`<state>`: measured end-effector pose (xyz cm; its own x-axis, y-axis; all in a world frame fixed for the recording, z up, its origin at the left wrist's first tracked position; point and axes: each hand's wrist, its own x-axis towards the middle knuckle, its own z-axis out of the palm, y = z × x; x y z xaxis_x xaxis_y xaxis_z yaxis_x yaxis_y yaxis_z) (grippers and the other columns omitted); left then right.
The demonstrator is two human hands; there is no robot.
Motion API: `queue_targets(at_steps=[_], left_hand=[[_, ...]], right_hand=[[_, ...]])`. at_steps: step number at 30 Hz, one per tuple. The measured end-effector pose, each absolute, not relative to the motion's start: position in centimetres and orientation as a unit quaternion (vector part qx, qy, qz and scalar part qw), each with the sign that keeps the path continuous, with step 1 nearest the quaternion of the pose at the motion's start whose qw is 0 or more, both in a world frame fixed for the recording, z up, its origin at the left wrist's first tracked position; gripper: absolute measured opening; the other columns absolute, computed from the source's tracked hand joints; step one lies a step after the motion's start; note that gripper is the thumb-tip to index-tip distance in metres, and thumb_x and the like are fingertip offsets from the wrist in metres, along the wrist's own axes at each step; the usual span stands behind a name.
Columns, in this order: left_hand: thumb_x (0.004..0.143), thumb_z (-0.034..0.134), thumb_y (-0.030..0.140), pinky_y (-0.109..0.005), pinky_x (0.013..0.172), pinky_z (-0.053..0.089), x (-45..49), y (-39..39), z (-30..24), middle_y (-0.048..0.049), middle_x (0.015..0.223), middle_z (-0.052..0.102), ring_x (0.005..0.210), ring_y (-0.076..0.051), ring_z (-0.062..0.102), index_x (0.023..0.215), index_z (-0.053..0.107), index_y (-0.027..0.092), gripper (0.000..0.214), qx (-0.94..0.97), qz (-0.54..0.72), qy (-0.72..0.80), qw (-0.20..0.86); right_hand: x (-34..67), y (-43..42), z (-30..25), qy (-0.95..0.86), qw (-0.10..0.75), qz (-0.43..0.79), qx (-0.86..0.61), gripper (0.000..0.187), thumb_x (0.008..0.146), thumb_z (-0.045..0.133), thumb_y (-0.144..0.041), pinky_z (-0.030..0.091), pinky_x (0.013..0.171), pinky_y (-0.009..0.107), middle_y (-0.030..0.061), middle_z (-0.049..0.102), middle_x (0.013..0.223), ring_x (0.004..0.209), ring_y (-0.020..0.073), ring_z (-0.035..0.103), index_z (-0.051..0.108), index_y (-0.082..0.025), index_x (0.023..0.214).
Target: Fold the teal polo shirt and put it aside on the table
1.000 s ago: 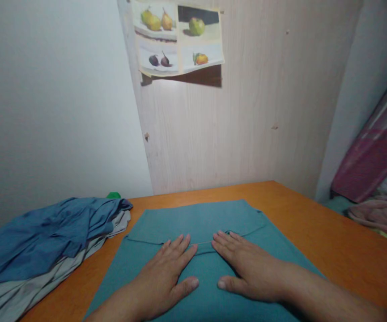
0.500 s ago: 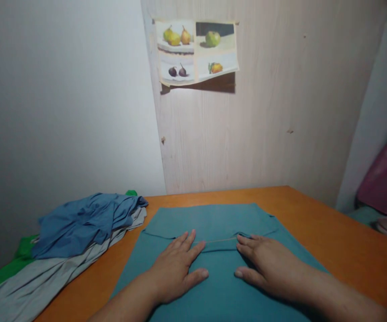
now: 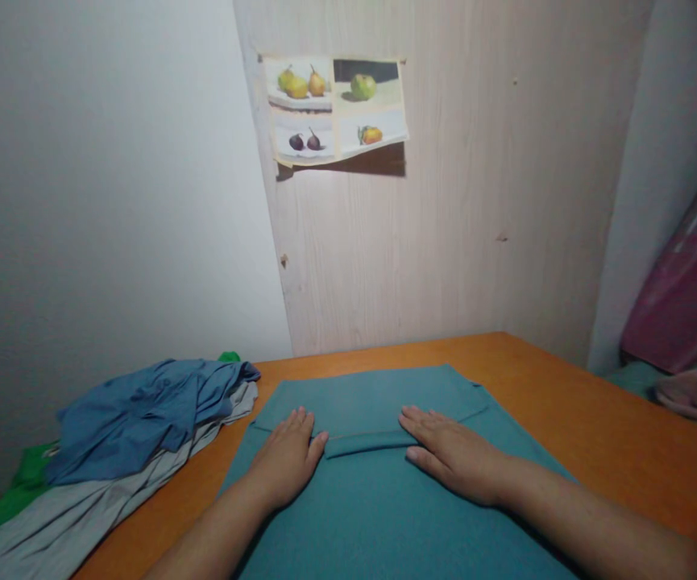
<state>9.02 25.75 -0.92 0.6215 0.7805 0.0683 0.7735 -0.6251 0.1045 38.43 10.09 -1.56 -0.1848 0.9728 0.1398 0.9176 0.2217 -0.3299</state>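
Note:
A teal garment lies spread flat on the orange wooden table, with a folded edge running across it in front of my fingers. My left hand rests palm down on the cloth at the left part of that fold, fingers stretched out and together. My right hand lies flat on the cloth to the right, fingers extended toward the fold. Neither hand holds anything.
A heap of clothes sits at the table's left: a blue shirt over a grey garment and a green one. A fruit picture hangs on the wooden panel behind. Pink and purple fabric lies off the right edge.
My hands have slid apart along the fold and a little forward over the teal cloth. The head view shifted slightly.

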Motion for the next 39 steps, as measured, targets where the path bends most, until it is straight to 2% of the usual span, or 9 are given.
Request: queue_targets(at_steps=[5,10,15,19,22,26,33,37,39], left_hand=[[0.092,0.026,0.073,-0.05,0.118,0.029,8.3,24.8,0.5,-0.0271,0.155,0.039,0.146,-0.038,0.035,0.144,0.049,0.003,0.09,0.869,0.045,0.492,0.019],[0.098,0.022,0.061,-0.049,0.1,0.048,8.9,25.4,2.0,-0.024,0.127,0.066,0.117,-0.038,0.064,0.11,0.07,0.012,0.07,0.864,0.063,0.499,0.01],[0.1,0.028,0.048,-0.04,0.119,0.03,11.9,27.8,2.3,-0.0155,0.154,0.046,0.144,-0.028,0.04,0.135,0.057,0.016,0.056,0.893,0.073,0.444,0.01],[0.101,0.021,0.044,-0.047,0.123,0.019,13.7,29.7,0.8,-0.0154,0.164,0.027,0.153,-0.028,0.022,0.152,0.038,0.012,0.063,0.892,0.067,0.447,0.021],[0.098,0.018,0.058,-0.053,0.123,0.017,13.5,30.7,-0.5,-0.0168,0.164,0.024,0.154,-0.031,0.017,0.155,0.031,0.01,0.076,0.884,0.044,0.464,0.037],[0.089,0.015,0.079,-0.052,0.123,0.015,11.9,31.6,-0.9,-0.02,0.166,0.016,0.154,-0.034,0.014,0.158,0.025,0.008,0.099,0.873,0.035,0.484,0.039],[0.086,0.016,0.083,-0.055,0.121,0.016,9.8,33.4,-0.4,-0.0207,0.164,0.025,0.153,-0.034,0.018,0.156,0.031,0.012,0.101,0.854,0.027,0.52,0.014],[0.09,0.02,0.075,-0.062,0.115,0.024,10.0,35.0,0.9,-0.0265,0.152,0.044,0.144,-0.041,0.037,0.14,0.054,0.009,0.089,0.838,0.023,0.545,-0.004],[0.095,0.021,0.066,-0.061,0.114,0.026,10.7,35.4,1.5,-0.0275,0.148,0.05,0.141,-0.04,0.042,0.136,0.056,0.008,0.079,0.84,0.035,0.541,-0.018]], right_hand=[[38.5,10.2,-2.2,-0.755,0.169,0.072,-0.63,0.073,0.099,0.035,-0.066,0.022,0.123,0.05,0.0111,0.033,0.161,0.149,0.029,0.03,0.035,-0.021,0.156],[38.8,10.5,-3.3,-0.75,0.18,0.062,-0.634,0.072,0.097,0.04,-0.067,0.022,0.124,0.051,0.0081,0.034,0.16,0.148,0.0304,0.031,0.038,-0.024,0.155],[39.1,10.7,-3.9,-0.751,0.186,0.055,-0.631,0.07,0.096,0.042,-0.067,0.023,0.123,0.053,0.006,0.034,0.16,0.147,0.031,0.032,0.038,-0.027,0.154],[39.1,10.7,-4.0,-0.749,0.185,0.05,-0.634,0.069,0.097,0.042,-0.066,0.024,0.123,0.054,0.0058,0.035,0.16,0.147,0.0312,0.032,0.039,-0.028,0.154],[39.0,10.6,-4.1,-0.748,0.19,0.046,-0.634,0.068,0.097,0.043,-0.065,0.026,0.123,0.053,0.0055,0.035,0.16,0.147,0.031,0.033,0.039,-0.028,0.154],[38.9,10.5,-3.9,-0.749,0.189,0.049,-0.633,0.069,0.096,0.043,-0.066,0.025,0.123,0.054,0.0053,0.035,0.16,0.148,0.0308,0.031,0.038,-0.028,0.154],[38.7,10.6,-3.6,-0.756,0.196,0.055,-0.622,0.07,0.098,0.042,-0.064,0.023,0.123,0.054,0.0082,0.035,0.16,0.148,0.0315,0.031,0.037,-0.025,0.155],[38.6,10.5,-3.6,-0.761,0.211,0.059,-0.611,0.069,0.099,0.041,-0.063,0.022,0.123,0.053,0.0087,0.034,0.161,0.148,0.031,0.03,0.035,-0.025,0.156],[38.5,10.5,-3.3,-0.759,0.21,0.065,-0.613,0.07,0.098,0.041,-0.064,0.022,0.123,0.053,0.0095,0.034,0.16,0.148,0.031,0.03,0.036,-0.024,0.156]])
